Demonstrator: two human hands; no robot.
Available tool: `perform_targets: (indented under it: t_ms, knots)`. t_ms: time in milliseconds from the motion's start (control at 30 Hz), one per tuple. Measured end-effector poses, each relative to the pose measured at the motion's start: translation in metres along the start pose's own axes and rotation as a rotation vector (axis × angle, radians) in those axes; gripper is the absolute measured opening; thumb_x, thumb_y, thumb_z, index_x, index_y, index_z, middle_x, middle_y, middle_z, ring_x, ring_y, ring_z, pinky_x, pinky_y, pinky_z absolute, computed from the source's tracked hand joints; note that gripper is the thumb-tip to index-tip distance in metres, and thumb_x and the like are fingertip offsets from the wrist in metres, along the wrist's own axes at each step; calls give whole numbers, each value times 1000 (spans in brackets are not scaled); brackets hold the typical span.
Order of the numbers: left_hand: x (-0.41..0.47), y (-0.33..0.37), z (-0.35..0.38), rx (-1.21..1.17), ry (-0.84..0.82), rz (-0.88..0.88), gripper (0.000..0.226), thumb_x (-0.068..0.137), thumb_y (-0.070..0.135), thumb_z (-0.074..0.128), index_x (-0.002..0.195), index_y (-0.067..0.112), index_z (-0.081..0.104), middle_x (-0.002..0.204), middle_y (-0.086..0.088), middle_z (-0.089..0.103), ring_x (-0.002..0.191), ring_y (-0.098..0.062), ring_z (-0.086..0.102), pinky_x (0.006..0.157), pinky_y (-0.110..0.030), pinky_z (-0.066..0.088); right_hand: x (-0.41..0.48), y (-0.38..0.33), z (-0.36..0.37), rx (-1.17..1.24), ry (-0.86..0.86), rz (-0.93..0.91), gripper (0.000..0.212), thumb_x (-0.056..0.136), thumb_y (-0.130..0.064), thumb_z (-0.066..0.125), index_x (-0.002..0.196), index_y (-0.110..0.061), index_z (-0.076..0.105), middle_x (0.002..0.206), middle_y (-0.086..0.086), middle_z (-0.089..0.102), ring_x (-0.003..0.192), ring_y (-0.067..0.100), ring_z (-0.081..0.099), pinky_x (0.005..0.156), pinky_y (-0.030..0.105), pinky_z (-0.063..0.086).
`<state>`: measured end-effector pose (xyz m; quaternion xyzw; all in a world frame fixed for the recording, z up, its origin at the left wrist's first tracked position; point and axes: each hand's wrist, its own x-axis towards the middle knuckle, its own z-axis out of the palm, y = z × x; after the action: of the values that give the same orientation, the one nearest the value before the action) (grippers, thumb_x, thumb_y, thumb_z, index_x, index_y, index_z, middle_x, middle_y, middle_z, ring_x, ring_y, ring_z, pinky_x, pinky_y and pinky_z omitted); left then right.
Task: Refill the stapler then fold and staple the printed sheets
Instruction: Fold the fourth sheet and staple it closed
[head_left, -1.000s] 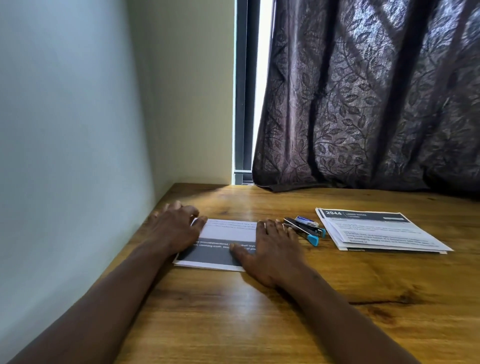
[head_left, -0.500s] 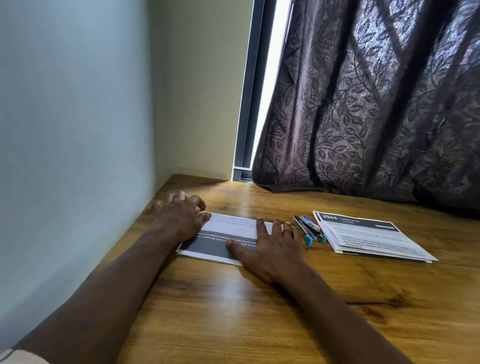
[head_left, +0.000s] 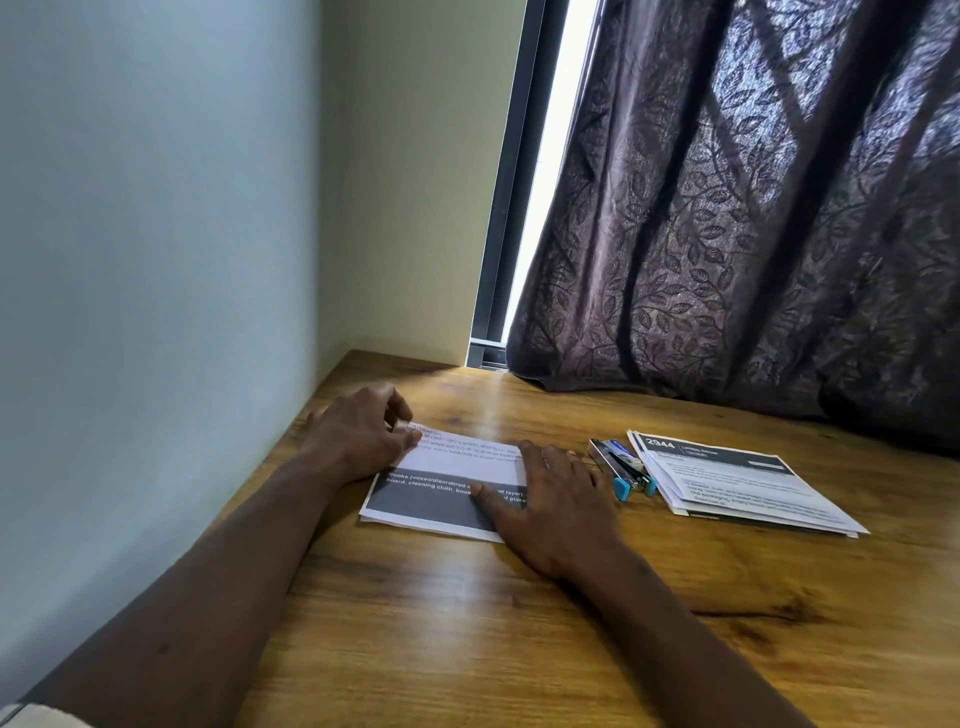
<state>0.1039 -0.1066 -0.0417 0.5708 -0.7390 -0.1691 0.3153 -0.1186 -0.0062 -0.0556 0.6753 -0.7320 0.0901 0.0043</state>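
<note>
While both grips bear on it, the folded sheet lies flat on the bench, close to the wall at 9 o'clock. Its long axis runs roughly 9 to 3, with the right end a little nearer the person. The print reads upright from the 6 o'clock side. The near half is a dark grey band with white lettering; the far half is white with small dark lines of text. The far left corner looks slightly raised.

Left grip: fingers curled, thumb and fingertips pinching the sheet's 10 o'clock corner.
Right grip: fingers straight and apart, palm down, pressing the sheet's 3 o'clock end, thumb on the dark band.

Stapler: just beside the right grip at its 2 o'clock. It lies flat, long axis about 11 to 5, with blue tips at the 5 o'clock end.
Stack of printed sheets: at 3 o'clock of the stapler, just beside it, unevenly fanned, with a dark header reading "2944" along the far edge.
</note>
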Motion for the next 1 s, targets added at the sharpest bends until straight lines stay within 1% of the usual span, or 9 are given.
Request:
perform_targets:
  t_ms: [133, 200, 300, 400, 533, 667, 833, 933, 1000]
  knots:
    - [4, -1, 2, -207, 23, 19, 22, 84, 24, 83, 93, 35, 66, 90, 6, 68, 91, -21, 66, 93, -46, 55, -1, 0, 0, 8, 49, -9, 92, 85, -84, 23, 157, -28, 17, 164, 4, 23, 151, 28, 19, 123, 53, 15]
    - [3, 2, 0, -402, -22, 81, 20, 88, 16, 80, 98, 32, 72, 95, -3, 72, 87, -21, 67, 84, -44, 60, -3, 0, -1, -10, 169, -49, 84, 89, -78, 29, 157, -28, 18, 165, 4, 21, 151, 26, 18, 124, 51, 13]
    - [-4, 12, -4, -690, -100, 134, 13, 89, 13, 77, 92, 25, 79, 98, -8, 78, 85, -17, 73, 68, -28, 60, -5, -2, -5, 12, 363, -139, 74, 93, -69, 31, 154, -27, 24, 163, 3, 25, 150, 23, 22, 124, 50, 14]
    - [-9, 27, 1, -788, -153, 162, 10, 87, 16, 77, 94, 21, 81, 102, -4, 79, 94, -20, 75, 74, -31, 62, -8, -2, -10, 143, 482, -206, 68, 94, -64, 29, 150, -27, 34, 157, 0, 37, 143, 18, 30, 122, 40, 11]
    - [-16, 44, 17, -792, -212, 177, 11, 88, 13, 76, 98, 15, 80, 103, -5, 78, 99, -22, 72, 83, -37, 61, -13, -1, -16, 242, 527, -206, 49, 97, -53, 38, 139, -30, 48, 136, -4, 56, 126, 14, 46, 118, 36, 20]
    - [-26, 61, 35, -754, -320, 213, 14, 90, 11, 75, 100, 3, 75, 98, -1, 79, 90, -15, 75, 70, -24, 59, -21, 15, -19, 298, 443, -196, 26, 101, -38, 46, 121, -28, 59, 117, -7, 60, 107, 10, 51, 100, 37, 42]
    - [-32, 78, 53, -584, -242, 309, 9, 95, 23, 72, 102, 22, 77, 93, 6, 78, 79, -11, 73, 71, -28, 61, -43, 60, -20, 150, 387, -213, 28, 99, -41, 43, 118, -28, 59, 114, -5, 61, 104, 13, 54, 93, 34, 44]
    - [-31, 79, 62, -355, -122, 387, 16, 94, 20, 73, 106, 31, 75, 91, 20, 74, 83, 0, 70, 70, -15, 55, -50, 92, -26, 137, 396, -85, 20, 99, -38, 49, 109, -25, 60, 108, -3, 64, 98, 16, 57, 89, 36, 46]
    - [-27, 85, 68, -198, -82, 467, 31, 93, 11, 73, 115, 33, 71, 106, 21, 69, 91, 1, 67, 79, -19, 57, -49, 101, -28, 183, 406, -19, 14, 98, -37, 51, 104, -27, 59, 104, -5, 66, 93, 14, 58, 85, 35, 47]
